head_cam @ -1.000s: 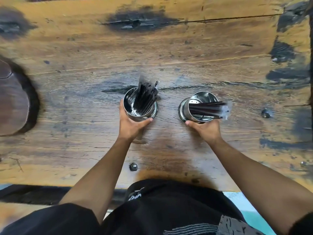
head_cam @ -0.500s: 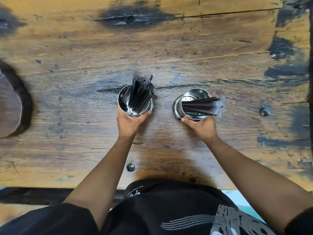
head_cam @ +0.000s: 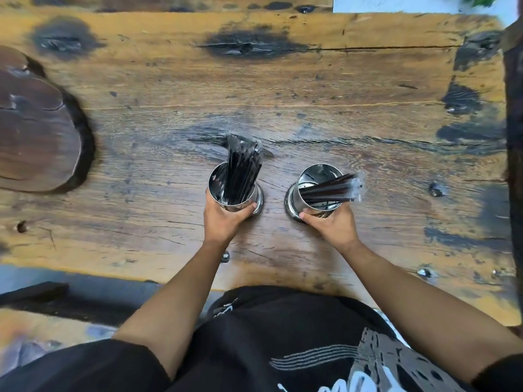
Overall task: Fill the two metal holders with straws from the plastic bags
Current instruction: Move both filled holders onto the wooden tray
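Both hands are busy, and each one holds a shiny cup. My left hand (head_cam: 226, 219) curls its fingers and thumb around the near side of the left metal holder (head_cam: 233, 190). My right hand (head_cam: 332, 223) wraps the near side of the right metal holder (head_cam: 317, 190) the same way. Both holders stand on the wooden table (head_cam: 311, 89), just past my fingers and a little apart from each other. Black straws in the left holder (head_cam: 240, 171) stick up and lean away from me, with what looks like clear plastic around their tops. Dark straws in the right holder (head_cam: 329, 189) lean far over to the right, and a clear plastic wrap shows at their ends. I think the filling is nearly done, and this step is about setting the holders straight and steady. To do it well, keep each holder flat on its wide bottom and move it slowly, so the leaning straws do not tip it or slide out. Off to the left of my left hand there is a dark round wooden patch (head_cam: 36, 128). A small metal bolt (head_cam: 225, 257) sits in the table near my left wrist.
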Demonstrator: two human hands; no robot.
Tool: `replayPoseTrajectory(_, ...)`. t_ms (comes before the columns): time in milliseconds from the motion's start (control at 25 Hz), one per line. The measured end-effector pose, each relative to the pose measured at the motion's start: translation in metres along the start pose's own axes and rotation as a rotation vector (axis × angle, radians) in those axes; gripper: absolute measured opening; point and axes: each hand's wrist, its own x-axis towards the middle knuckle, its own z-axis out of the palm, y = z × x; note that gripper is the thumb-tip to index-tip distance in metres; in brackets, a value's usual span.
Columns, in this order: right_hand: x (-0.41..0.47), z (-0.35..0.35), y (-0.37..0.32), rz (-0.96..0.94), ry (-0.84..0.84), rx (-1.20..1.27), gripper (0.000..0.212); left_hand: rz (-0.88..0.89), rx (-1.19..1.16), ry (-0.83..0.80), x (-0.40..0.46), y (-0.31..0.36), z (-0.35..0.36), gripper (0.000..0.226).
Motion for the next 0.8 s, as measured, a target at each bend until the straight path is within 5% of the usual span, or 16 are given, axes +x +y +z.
replayPoseTrajectory(240, -0.042, 0.021, 0.001, -0.061, -0.158, -0.084, 0.045, -0.057, 0.026, 0.108, -0.068, -0.022, -0.030, 0.092)
replayPoseTrajectory(480, -0.061, 0.061, 0.000, -0.087, -0.260, -0.182, 0.082, -0.088, 0.074, 0.200, -0.113, -0.056, -0.072, 0.089)
replayPoseTrajectory(640, -0.064, 0.105, -0.004, -0.095, -0.273, -0.224, 0.086, -0.078, 0.015, 0.247, -0.122, -0.069, -0.100, 0.092)
replayPoseTrajectory(800, -0.081, 0.165, -0.038, -0.151, -0.301, -0.202, 0.059, -0.092, -0.024, 0.264, -0.106, -0.100, -0.154, 0.095)
